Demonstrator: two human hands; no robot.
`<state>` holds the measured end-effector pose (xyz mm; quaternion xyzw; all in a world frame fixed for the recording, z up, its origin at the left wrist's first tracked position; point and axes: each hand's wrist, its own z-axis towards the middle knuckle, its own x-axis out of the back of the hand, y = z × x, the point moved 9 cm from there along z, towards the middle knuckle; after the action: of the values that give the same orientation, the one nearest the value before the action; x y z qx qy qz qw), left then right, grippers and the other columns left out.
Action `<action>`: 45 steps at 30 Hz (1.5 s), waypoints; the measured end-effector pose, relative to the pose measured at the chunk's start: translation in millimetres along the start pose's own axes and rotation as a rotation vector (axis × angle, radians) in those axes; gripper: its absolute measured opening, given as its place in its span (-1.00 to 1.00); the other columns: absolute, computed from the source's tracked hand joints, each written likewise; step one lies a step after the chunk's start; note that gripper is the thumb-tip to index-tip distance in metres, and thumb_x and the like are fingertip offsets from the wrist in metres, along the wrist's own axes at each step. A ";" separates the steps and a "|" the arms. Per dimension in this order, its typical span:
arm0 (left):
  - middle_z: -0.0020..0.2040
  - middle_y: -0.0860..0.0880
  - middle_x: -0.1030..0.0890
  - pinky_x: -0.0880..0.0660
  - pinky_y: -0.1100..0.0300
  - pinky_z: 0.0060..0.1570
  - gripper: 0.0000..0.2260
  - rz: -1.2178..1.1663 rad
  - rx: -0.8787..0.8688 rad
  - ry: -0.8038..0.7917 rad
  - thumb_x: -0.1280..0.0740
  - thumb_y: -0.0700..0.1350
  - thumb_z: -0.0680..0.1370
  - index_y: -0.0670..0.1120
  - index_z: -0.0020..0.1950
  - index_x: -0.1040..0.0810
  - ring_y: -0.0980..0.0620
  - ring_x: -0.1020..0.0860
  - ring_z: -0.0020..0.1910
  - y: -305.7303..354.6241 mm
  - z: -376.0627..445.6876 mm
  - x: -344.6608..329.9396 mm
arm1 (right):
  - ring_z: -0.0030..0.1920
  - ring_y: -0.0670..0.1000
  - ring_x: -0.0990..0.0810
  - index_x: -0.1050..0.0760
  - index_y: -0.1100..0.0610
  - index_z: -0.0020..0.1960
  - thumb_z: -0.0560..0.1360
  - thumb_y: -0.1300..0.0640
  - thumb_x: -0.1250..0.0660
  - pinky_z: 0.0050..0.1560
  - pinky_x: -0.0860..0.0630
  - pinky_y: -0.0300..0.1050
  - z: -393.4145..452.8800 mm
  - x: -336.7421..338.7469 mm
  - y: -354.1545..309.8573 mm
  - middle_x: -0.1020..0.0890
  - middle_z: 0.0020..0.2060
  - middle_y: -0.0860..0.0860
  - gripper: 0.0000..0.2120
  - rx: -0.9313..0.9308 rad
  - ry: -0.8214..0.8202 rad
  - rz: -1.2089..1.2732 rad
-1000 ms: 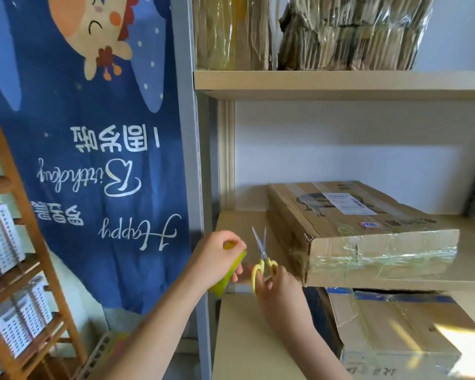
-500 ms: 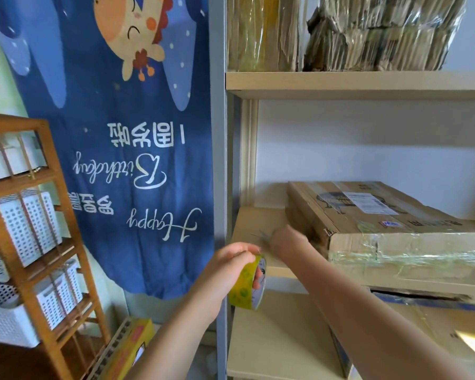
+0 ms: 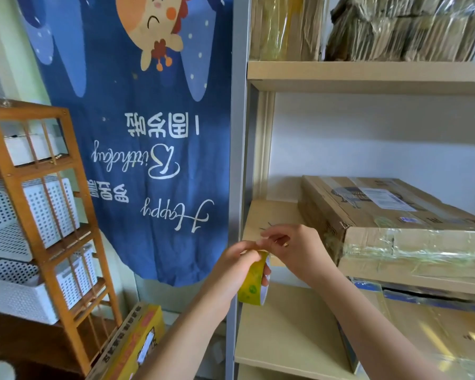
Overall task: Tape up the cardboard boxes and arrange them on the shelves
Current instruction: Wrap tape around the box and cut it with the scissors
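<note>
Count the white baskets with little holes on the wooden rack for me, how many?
2. One white basket sits on the wooden rack's middle shelf; the other white basket sits on the shelf below it. More may be hidden past the picture's left edge.

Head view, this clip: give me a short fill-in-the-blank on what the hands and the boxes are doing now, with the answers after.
1. The left hand grips a roll of yellow ____.
2. The right hand reaches over the top of the tape roll, and holds no ____.
3. The taped cardboard box lies on the ____ shelf, under the shelf of wrapped cardboard bundles.
4. The blue banner hangs to the ____ of the shelf unit.

Missing words: tape; scissors; middle; left
</note>
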<state>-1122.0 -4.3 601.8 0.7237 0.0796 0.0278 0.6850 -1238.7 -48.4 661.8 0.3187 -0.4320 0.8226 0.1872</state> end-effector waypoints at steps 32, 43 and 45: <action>-0.34 -0.09 -0.51 -0.45 0.34 -0.50 -0.87 0.059 0.225 0.064 -0.19 -0.16 0.66 -0.18 -0.04 -0.44 0.13 -0.49 -0.59 -82.5 59.5 -20.7 | -0.17 0.10 -0.60 -0.59 0.10 -0.16 0.40 0.36 -0.23 -0.22 -0.59 -0.06 44.2 -46.5 53.8 -0.65 -0.20 0.03 -0.77 -0.132 -0.113 -0.344; -0.04 -0.02 -0.63 -0.48 0.09 -0.01 -0.31 0.548 0.134 0.413 -0.17 0.51 0.34 -0.08 0.01 -0.57 -0.10 -0.59 0.04 -107.0 63.9 12.5 | -0.22 0.11 -0.55 -0.40 0.05 -0.21 0.55 -0.16 -0.27 -0.34 -0.28 -0.12 35.9 -57.6 43.2 -0.55 -0.24 0.01 -0.69 -0.011 -0.081 -0.603; -0.10 -0.12 -0.60 -0.50 0.03 -0.12 -0.21 0.747 0.089 0.593 -0.02 0.54 0.38 -0.16 -0.06 -0.56 -0.19 -0.60 -0.05 -97.7 50.6 19.5 | -0.23 0.13 -0.55 -0.41 0.06 -0.26 0.58 -0.13 -0.20 -0.32 -0.29 -0.11 34.1 -63.7 49.5 -0.54 -0.30 0.03 -0.66 -0.074 -0.090 -0.558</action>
<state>-1102.7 -46.4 500.1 0.6924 0.0071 0.4740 0.5440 -1208.9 -106.3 603.3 0.4544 -0.3650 0.7080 0.3987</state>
